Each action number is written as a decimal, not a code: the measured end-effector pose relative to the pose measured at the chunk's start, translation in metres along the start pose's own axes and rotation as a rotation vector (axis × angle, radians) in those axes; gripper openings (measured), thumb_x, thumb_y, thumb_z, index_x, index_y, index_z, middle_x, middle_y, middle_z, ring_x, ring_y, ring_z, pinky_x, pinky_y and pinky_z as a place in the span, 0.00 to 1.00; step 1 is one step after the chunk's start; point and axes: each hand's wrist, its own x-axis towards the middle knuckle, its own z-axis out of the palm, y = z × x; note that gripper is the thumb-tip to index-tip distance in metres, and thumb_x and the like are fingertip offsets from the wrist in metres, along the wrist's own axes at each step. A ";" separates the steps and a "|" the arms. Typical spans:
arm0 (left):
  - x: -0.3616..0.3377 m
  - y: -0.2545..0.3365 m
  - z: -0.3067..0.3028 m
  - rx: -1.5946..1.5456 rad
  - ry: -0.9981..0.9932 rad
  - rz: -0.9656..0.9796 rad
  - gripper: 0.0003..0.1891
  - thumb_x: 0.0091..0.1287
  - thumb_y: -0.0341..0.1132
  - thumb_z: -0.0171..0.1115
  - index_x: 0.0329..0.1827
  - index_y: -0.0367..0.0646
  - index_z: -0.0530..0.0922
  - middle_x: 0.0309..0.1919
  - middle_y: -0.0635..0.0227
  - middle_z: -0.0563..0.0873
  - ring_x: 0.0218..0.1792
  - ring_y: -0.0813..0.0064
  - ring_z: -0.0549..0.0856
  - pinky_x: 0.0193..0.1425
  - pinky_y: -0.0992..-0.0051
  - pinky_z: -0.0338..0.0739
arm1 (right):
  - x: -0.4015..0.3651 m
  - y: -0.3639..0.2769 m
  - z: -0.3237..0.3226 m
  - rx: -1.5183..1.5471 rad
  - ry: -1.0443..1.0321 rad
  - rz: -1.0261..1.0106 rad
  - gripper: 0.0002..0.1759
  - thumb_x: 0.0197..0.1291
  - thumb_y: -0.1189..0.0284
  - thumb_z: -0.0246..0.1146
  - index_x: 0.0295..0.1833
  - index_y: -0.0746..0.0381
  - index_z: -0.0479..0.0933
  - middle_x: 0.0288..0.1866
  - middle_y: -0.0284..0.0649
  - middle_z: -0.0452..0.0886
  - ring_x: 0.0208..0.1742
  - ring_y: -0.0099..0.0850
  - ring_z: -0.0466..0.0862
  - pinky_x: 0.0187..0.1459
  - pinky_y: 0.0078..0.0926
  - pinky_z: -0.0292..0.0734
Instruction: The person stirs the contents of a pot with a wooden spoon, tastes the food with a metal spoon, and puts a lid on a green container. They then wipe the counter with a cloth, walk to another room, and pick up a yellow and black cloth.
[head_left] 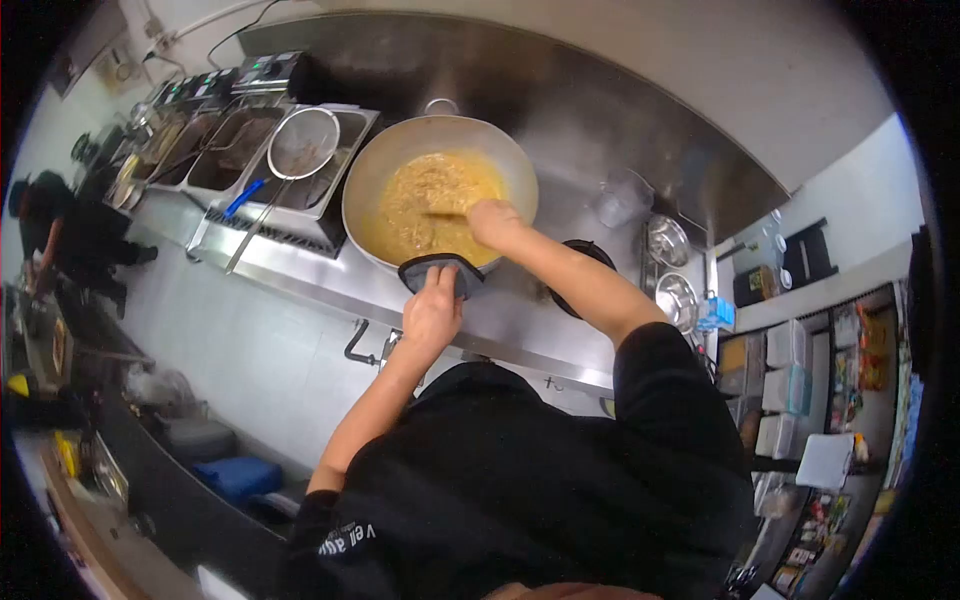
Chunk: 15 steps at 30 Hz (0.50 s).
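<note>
A large, wide metal pot (362, 170) stands on the steel counter, with a loop handle at its far rim. Inside is a yellow-brown, lumpy, wet mixture (445, 180). My left hand (430, 315) is closed on a dark grey pot holder (418, 272) with black edging, pressed to the pot's near rim. Whatever part of the pot lies under the cloth is hidden. Over the pot's right side, my right hand (494, 224) is wrapped round a stirring utensil (441, 214), whose lower end is sunk in the mixture. Its exact kind cannot be made out.
Left of the pot are deep fryers (232, 150), with a round mesh strainer (303, 143) lying across them. A black round pan (588, 252) sits under my right forearm. Metal bowls (676, 298) and a clear plastic container (624, 198) stand to the right. Another person (75, 230) is at far left.
</note>
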 end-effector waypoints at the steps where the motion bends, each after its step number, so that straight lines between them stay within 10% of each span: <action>1: 0.000 0.000 -0.001 0.008 -0.012 -0.025 0.26 0.54 0.28 0.66 0.57 0.40 0.70 0.48 0.53 0.77 0.36 0.51 0.85 0.37 0.58 0.81 | -0.013 -0.002 -0.006 0.015 -0.066 -0.039 0.11 0.53 0.71 0.59 0.37 0.63 0.85 0.38 0.49 0.86 0.42 0.43 0.87 0.42 0.38 0.82; 9: 0.004 -0.005 -0.010 0.004 -0.092 0.028 0.25 0.56 0.31 0.66 0.57 0.38 0.69 0.48 0.51 0.76 0.37 0.49 0.85 0.39 0.57 0.81 | -0.017 0.024 -0.004 -0.113 -0.157 0.161 0.14 0.58 0.69 0.58 0.45 0.59 0.85 0.41 0.41 0.87 0.45 0.37 0.87 0.32 0.49 0.81; 15: -0.006 -0.002 -0.018 -0.137 0.039 0.154 0.24 0.57 0.30 0.65 0.57 0.37 0.71 0.53 0.54 0.76 0.39 0.49 0.84 0.40 0.58 0.82 | 0.006 0.013 -0.001 -0.016 0.086 0.179 0.12 0.57 0.71 0.57 0.44 0.61 0.83 0.37 0.44 0.86 0.44 0.39 0.87 0.43 0.36 0.82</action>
